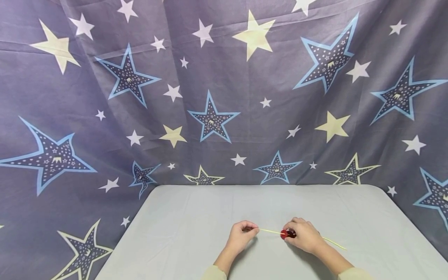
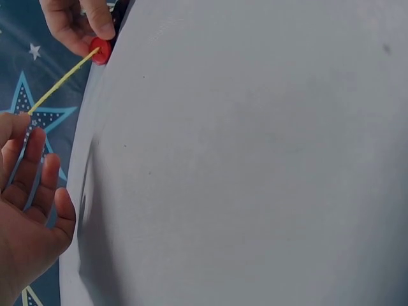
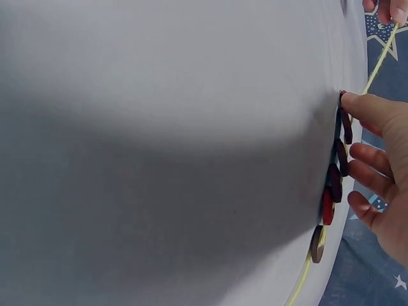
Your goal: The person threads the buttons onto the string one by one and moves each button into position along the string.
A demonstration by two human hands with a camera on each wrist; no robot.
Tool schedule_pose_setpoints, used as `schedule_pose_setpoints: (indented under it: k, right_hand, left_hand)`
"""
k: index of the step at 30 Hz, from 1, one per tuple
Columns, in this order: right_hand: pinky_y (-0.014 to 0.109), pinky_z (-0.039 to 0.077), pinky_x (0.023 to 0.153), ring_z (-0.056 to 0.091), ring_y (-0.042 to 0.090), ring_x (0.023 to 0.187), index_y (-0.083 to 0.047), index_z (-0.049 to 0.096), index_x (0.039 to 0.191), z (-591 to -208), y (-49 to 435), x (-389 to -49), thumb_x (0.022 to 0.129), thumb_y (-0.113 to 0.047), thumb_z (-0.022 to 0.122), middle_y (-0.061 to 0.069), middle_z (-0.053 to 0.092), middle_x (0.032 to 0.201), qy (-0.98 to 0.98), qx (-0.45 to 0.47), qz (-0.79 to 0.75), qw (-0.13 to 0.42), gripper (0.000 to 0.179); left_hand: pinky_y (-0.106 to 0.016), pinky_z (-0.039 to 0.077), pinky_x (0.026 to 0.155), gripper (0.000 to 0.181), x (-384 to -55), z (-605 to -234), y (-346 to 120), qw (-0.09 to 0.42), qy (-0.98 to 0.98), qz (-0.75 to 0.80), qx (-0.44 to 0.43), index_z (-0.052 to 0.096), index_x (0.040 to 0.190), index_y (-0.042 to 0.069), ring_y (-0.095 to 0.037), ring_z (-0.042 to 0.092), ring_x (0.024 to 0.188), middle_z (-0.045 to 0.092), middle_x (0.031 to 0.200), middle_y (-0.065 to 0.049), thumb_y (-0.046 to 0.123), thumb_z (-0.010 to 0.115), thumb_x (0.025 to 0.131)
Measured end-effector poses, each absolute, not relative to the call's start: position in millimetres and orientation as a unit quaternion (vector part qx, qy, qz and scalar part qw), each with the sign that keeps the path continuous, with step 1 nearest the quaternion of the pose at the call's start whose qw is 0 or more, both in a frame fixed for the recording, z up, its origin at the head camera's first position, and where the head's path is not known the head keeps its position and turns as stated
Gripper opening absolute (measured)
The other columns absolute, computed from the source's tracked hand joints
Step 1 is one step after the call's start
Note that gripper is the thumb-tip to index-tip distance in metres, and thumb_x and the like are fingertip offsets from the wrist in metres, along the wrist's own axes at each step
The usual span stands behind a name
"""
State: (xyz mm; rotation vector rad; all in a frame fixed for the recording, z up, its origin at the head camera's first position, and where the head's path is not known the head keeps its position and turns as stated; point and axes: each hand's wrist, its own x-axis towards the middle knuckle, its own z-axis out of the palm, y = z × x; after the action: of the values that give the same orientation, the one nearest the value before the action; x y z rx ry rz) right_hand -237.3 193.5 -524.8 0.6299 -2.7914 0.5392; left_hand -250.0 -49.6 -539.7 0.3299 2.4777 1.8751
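My left hand [image 1: 241, 235] pinches the yellow string [image 1: 269, 231] between thumb and forefinger; in the left wrist view its other fingers are spread and loosely bent. The string runs taut to the right, through the middle of a red round button [image 1: 283, 234]. My right hand [image 1: 305, 235] holds this button at its thumb and fingertips. Behind it, more button-like discs sit along the string: dark purple ones [image 3: 335, 182], a red disc [image 3: 327, 205] and a brown disc [image 3: 317, 244]. My right palm hides most of them in the head view.
The string's loose tail [image 1: 334, 243] lies to the right of my right hand. A pale grey cloth covers the table [image 1: 196, 210]. Behind it hangs a dark curtain [image 1: 231, 77] with stars, close to the table's back edge.
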Motion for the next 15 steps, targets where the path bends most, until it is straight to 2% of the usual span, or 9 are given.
schedule_pose_setpoints:
  k: [8,15]
  right_hand:
    - [0.033,0.041,0.068,0.056,0.015,0.083,-0.018,0.069,0.088,-525.6,188.6,-238.5,0.07,-0.028,0.079,-0.007,0.059,0.086,-0.955,0.211,0.175,0.116,0.023]
    - [0.034,0.038,0.068,0.055,0.017,0.086,-0.018,0.069,0.089,-522.3,188.0,-237.8,0.07,-0.032,0.079,-0.005,0.059,0.088,-0.956,0.21,0.187,0.081,0.026]
  left_hand:
    - [-0.016,0.045,0.065,0.012,-250.1,-539.2,-49.9,0.009,0.793,0.6,0.106,0.069,0.087,0.004,-0.003,0.054,0.071,0.067,0.083,-0.004,0.015,0.07,0.08]
    - [-0.017,0.046,0.063,0.012,-249.6,-536.9,-50.2,0.011,0.787,0.607,0.105,0.069,0.086,0.003,-0.004,0.055,0.069,0.067,0.082,-0.006,0.014,0.07,0.08]
